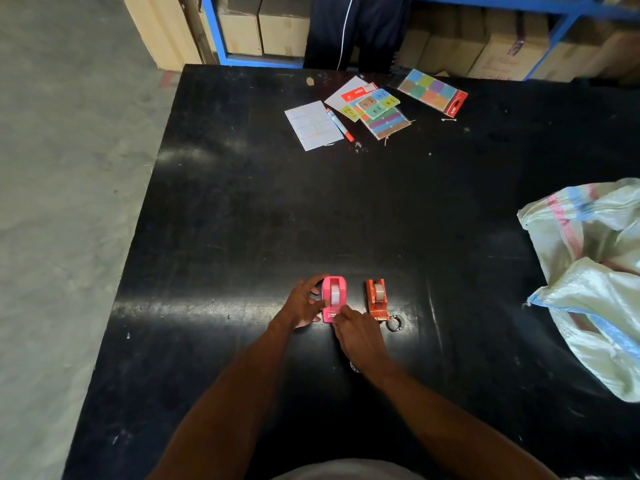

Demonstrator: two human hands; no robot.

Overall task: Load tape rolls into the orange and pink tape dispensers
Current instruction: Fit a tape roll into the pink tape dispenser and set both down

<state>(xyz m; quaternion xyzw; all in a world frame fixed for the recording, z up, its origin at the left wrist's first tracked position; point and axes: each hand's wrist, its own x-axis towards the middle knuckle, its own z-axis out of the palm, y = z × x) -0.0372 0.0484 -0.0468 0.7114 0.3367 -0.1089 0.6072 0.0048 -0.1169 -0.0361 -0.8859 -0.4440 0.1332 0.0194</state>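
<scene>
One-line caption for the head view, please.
Both hands, left hand and right hand, work the pink dispenser; orange dispenser already holds tape.

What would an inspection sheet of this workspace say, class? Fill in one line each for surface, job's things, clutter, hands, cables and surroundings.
Surface: glossy black tabletop, scuffed, with glare patches.
Job's things: small pink plastic tape dispenser and small orange plastic tape dispenser stand side by side, apart; each shows a pale tape roll inside.
Clutter: white label sheet, red-capped marker pen, packs of coloured sticky labels, metal ring, woven plastic sack.
Hands: left hand against the pink dispenser's left side; right hand fingers at its near end.
Cables: white cord hanging by dark clothing.
Surroundings: concrete floor, blue shelving, cardboard boxes.
</scene>
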